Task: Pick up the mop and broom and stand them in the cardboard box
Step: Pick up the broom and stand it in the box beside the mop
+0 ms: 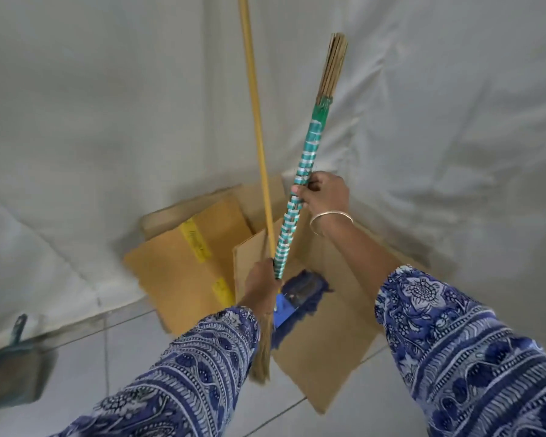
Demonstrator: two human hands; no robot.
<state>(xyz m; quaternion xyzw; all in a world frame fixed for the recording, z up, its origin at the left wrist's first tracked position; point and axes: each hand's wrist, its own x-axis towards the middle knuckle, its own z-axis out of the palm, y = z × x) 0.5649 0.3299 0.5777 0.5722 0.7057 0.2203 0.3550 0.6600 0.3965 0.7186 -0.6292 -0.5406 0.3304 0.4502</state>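
Observation:
The broom point(301, 181) has a green-and-silver wrapped handle and tan bristles hanging below my left wrist, outside the near left side of the box. My left hand point(260, 285) grips its lower handle and my right hand point(325, 197) grips it higher up. The broom is tilted, its stick end pointing up and right. The mop point(252, 99) has a long yellow pole leaning up and left, and its blue head lies inside the open cardboard box point(325, 342).
A green dustpan point(13, 370) sits on the tiled floor at the lower left. White cloth hangs behind the box in the corner. The box's flaps point(183, 257) spread out to the left.

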